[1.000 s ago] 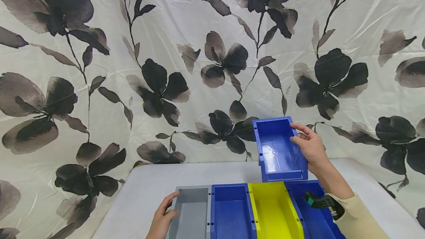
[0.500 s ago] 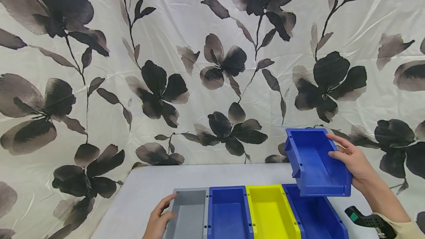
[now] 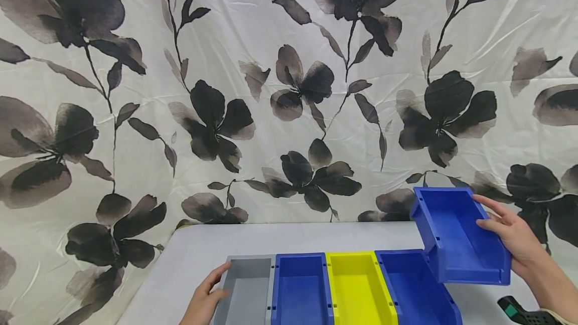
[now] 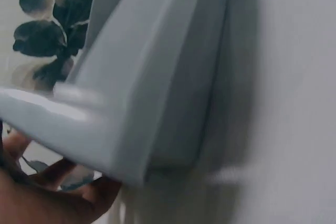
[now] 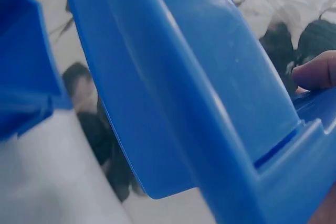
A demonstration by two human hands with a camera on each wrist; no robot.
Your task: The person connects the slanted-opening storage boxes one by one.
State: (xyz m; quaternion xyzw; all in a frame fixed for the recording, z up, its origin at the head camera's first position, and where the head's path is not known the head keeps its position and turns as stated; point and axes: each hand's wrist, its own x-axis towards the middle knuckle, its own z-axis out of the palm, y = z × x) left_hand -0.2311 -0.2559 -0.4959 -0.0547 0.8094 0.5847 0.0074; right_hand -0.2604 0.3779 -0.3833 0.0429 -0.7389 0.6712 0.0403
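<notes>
My right hand (image 3: 519, 237) grips a blue storage bin (image 3: 462, 232) by its right side wall, thumb inside the rim. The bin is raised and tilted, its open top facing me, and overlaps the right end of the row in this view. In the right wrist view the held blue bin (image 5: 157, 77) fills the middle, with the thumb at the right edge. My left hand (image 3: 203, 297) holds the left side of a grey bin (image 3: 248, 290), index finger and thumb at its rim. The left wrist view shows fingers under the edge of that grey bin (image 4: 157, 77).
Right of the grey bin stand a blue bin (image 3: 301, 290), a yellow bin (image 3: 361, 290) and another blue bin (image 3: 417, 290), side by side. They rest on a white table (image 3: 194, 242). Behind it hangs a floral cloth (image 3: 253, 24).
My right hand has carried the held blue bin to the right and downward, from above the row towards its right end. The left hand stays at the grey bin.
</notes>
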